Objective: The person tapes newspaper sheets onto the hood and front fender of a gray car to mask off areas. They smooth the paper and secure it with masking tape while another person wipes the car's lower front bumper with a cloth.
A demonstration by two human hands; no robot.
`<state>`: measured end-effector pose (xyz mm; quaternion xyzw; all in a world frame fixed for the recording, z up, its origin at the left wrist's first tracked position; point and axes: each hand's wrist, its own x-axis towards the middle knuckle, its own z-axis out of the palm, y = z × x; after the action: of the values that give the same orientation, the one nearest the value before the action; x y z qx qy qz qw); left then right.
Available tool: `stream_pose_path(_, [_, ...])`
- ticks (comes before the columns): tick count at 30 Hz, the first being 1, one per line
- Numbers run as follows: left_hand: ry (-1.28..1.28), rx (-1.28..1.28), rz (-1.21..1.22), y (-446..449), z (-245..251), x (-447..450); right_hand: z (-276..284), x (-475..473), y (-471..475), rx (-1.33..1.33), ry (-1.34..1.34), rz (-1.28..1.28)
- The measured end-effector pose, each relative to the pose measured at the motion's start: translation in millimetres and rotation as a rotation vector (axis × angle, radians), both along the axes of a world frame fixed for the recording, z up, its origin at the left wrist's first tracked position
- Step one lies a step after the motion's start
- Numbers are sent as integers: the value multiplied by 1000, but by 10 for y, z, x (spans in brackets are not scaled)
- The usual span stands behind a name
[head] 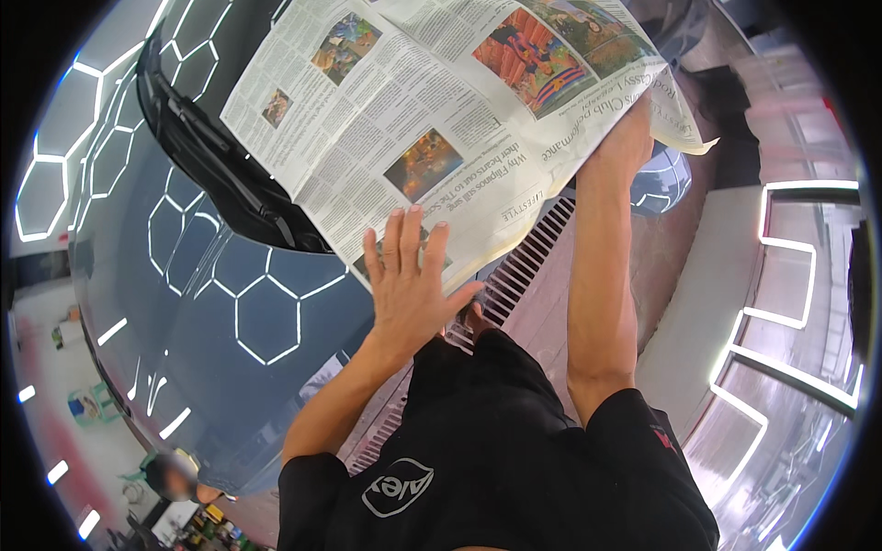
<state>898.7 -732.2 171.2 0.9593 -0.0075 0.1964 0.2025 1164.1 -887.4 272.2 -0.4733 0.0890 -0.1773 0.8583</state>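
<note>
A spread newspaper sheet (475,158) lies over part of a glossy blue-grey car, beside the black cowl trim (234,193) at the base of the windshield. My left hand (410,289) rests palm down on its near corner, fingers spread. Further up, my right hand (623,141) is at the sheet's right edge, where the paper folds around it. The right fingers are hidden by the paper, so their grip does not show. Below the left hand extends the car's painted front body panel (269,303), mirroring hexagonal lights.
A side mirror (661,179) juts out past my right forearm. Under me runs a slotted floor drain grate (530,258). At lower left are another person (172,475), a green stool (103,403) and assorted items (213,527). Reflective panels (778,282) stand at right.
</note>
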Motion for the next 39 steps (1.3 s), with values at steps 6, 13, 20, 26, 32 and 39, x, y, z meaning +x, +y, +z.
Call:
stream_pose_path(6, [-69,89,211,-573,-529,233,213,169,147,-30,-70,123])
stream_pose_path(13, [-168,329,309,34,-167,480,65,617,-290,105,-64,277])
stream_pose_path(20, [-140,742,250,1178,688,285,-537,387,-519,-159,165,386])
stream_pose_path(26, [98,712,276,1319,285,-135,-797,-114,-537,-232,258,755])
stream_pose_path(32, [118,655,236,1515,-156,-259,-1325,-651,-345,-148,414,907])
stream_pose_path(39, [265,647,170,1796,-209,-483,-1388,-776,-196,-268,346,724])
